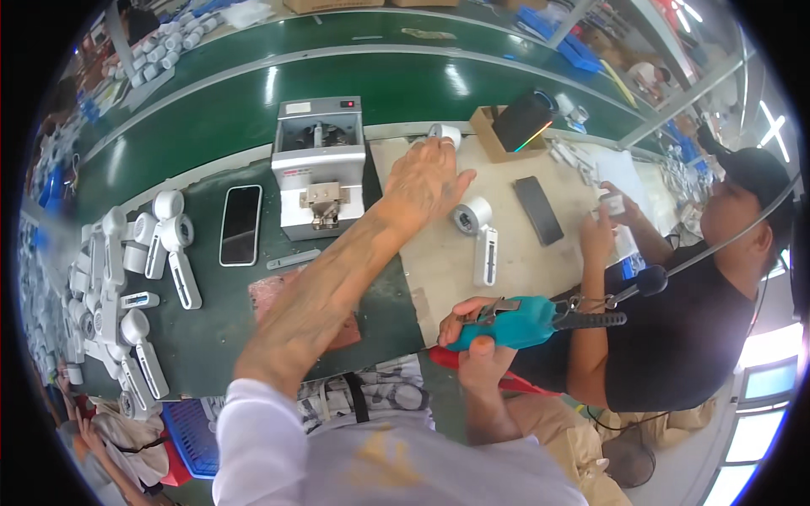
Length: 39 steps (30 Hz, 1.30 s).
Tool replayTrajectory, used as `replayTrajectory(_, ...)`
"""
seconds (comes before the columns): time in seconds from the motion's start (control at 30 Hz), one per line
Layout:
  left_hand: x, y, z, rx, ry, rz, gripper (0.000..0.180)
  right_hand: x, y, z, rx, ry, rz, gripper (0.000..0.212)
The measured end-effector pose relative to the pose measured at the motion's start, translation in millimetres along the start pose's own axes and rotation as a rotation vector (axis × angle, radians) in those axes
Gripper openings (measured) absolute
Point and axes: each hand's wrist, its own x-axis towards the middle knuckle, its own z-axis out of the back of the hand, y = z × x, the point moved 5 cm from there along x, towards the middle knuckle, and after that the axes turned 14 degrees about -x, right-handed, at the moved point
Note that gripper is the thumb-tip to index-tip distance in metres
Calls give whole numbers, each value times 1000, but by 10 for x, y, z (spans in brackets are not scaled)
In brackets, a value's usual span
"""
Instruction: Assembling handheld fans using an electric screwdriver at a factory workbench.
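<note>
Tool point(525, 323), teal, black-ended, in curled right fingers point(453, 325); grip of left fingers point(435, 148) unclear.

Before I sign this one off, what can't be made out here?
Head view:
White round part at the left hand: partly covered by it.
Teal tool: its tip doesn't show, apparently behind the right hand.
Pink pad: middle hidden by the left forearm.
Blue basket: partly hidden by the table.
</note>
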Motion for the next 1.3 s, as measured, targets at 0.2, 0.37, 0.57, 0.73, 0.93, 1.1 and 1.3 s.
replayTrajectory(0.2,53,645,-814,-34,61,426,50,-191,-5,220,-61,-30,-13,64)
replayTrajectory(0.37,-146,152,-181,-277,-46,284,34,-193,-60,332,-107,-76,-31,65)
replayTrajectory(0.57,-1038,-333,1203,-328,-9,182,26,0,-87,175,-110,-26,-65,70)
replayTrajectory(0.73,-1703,-158,1659,-226,86,223,27,223,-8,-297,-63,59,19,85)
replayTrajectory(0.93,-2050,-43,1638,-182,72,188,33,353,73,-1009,-44,117,71,90)
replayTrajectory(1.1,-2082,19,1651,-220,59,111,35,537,30,-1391,-52,191,133,91)
replayTrajectory(1.3,-2089,27,1651,-204,85,104,35,595,-44,-1508,-10,214,151,88)
